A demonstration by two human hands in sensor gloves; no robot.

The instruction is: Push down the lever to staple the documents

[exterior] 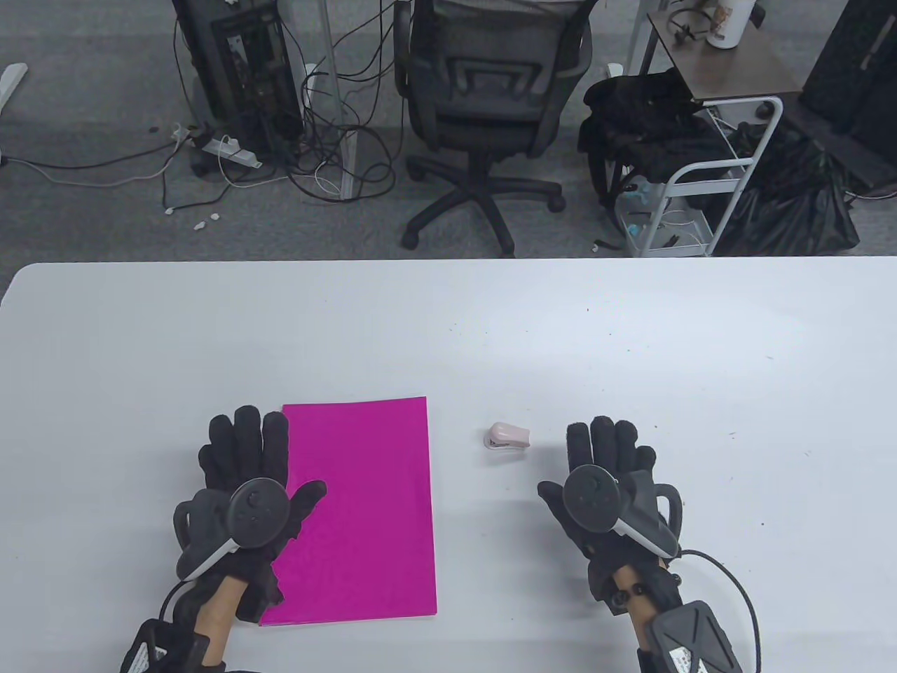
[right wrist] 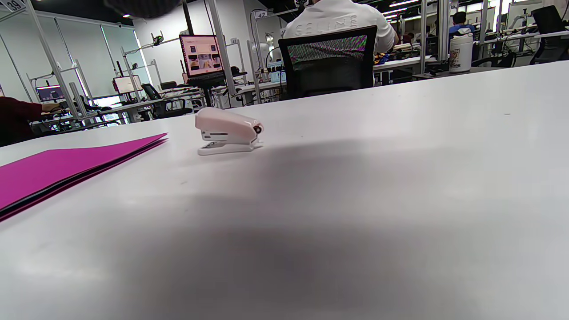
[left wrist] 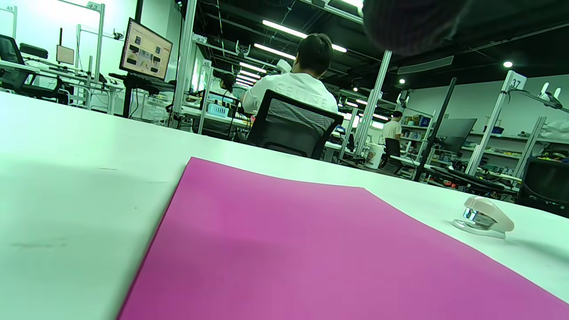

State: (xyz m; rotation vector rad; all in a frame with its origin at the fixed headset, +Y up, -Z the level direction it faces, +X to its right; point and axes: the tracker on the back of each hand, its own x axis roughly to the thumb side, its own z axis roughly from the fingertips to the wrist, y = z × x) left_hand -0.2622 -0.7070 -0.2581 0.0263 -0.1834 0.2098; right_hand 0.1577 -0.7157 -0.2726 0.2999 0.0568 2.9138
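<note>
A stack of magenta paper sheets (exterior: 357, 508) lies flat on the white table (exterior: 448, 329), also in the left wrist view (left wrist: 311, 249) and the right wrist view (right wrist: 66, 166). A small pale pink stapler (exterior: 506, 436) sits to the right of the sheets, apart from them, and shows in both wrist views (left wrist: 484, 216) (right wrist: 227, 130). My left hand (exterior: 242, 477) rests flat with fingers spread at the sheets' left edge, thumb lying on the paper. My right hand (exterior: 606, 466) rests flat and empty on the table, just right of the stapler, not touching it.
The table's far edge (exterior: 448, 261) runs across the middle of the table view. Beyond it stand an office chair (exterior: 490, 112), a computer tower with cables (exterior: 238, 77) and a white cart (exterior: 701, 175).
</note>
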